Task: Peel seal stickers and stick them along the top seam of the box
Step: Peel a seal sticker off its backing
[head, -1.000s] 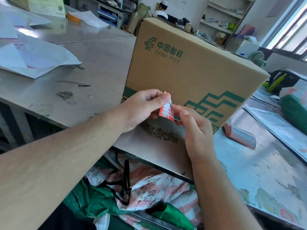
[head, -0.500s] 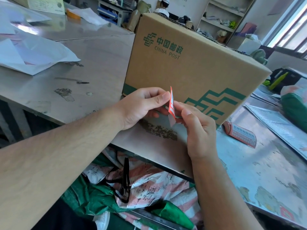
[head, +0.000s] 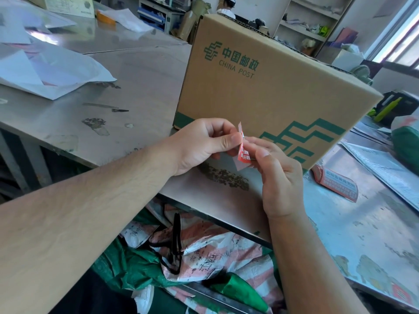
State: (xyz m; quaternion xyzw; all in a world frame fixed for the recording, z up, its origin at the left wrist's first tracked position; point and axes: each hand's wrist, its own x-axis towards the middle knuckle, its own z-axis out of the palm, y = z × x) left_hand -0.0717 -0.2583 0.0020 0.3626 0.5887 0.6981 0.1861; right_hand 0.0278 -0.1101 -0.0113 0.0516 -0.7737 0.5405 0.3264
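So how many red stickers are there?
2: the held sticker, pinched between left hand and right hand before the box; the loose sticker, lying on the table to its right. Others may be hidden.

Daylight is pouring in through a window [head: 401, 39] at the right and glaring off the scuffed metal tabletop [head: 140, 71]. Cluttered white shelves [head: 310, 21] are standing against the pale far wall [head: 260, 5]. Striped and green sacks [head: 204, 252] are lying heaped under the tabletop's near edge.
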